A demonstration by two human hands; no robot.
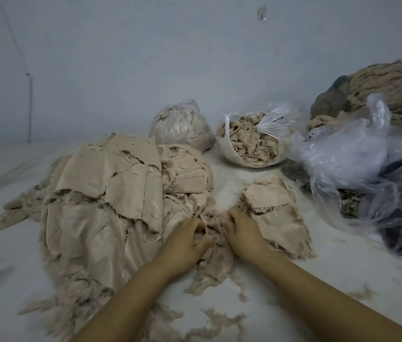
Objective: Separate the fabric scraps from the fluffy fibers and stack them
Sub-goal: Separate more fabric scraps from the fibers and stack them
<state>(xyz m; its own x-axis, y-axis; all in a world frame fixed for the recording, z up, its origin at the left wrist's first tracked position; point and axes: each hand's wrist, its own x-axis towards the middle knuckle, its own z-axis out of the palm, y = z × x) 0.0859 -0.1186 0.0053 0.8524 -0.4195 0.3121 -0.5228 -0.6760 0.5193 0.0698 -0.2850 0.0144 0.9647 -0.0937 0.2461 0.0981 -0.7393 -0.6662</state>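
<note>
— While both hands work the same clump, how do they enter the list?

— Item one, left hand (187,239): fingers curled into the fluffy fibers (211,253); item two, right hand (240,230): fingers likewise dug into that clump from the other side; the two sit close together, seemingly to tease fluff from any cloth caught inside, though what each pinches is hidden.

— And outward from the clump?

— Item three, small stack of fabric scraps (272,208): just right of the clump, touching it; flat pieces laid one on another, probably kept within easy reach; item four, large heap of scraps (111,193): left of the clump, overlapping, fringed with fluff, likely unsorted; item five, loose wisps (217,317): nearer the person than the clump; item six, open bag of fibers (251,141): beyond the clump, mouth up, presumably to take the fluff; item seven, tied bag (180,127): beside it; item eight, crumpled plastic bags (357,154): far right.
</note>
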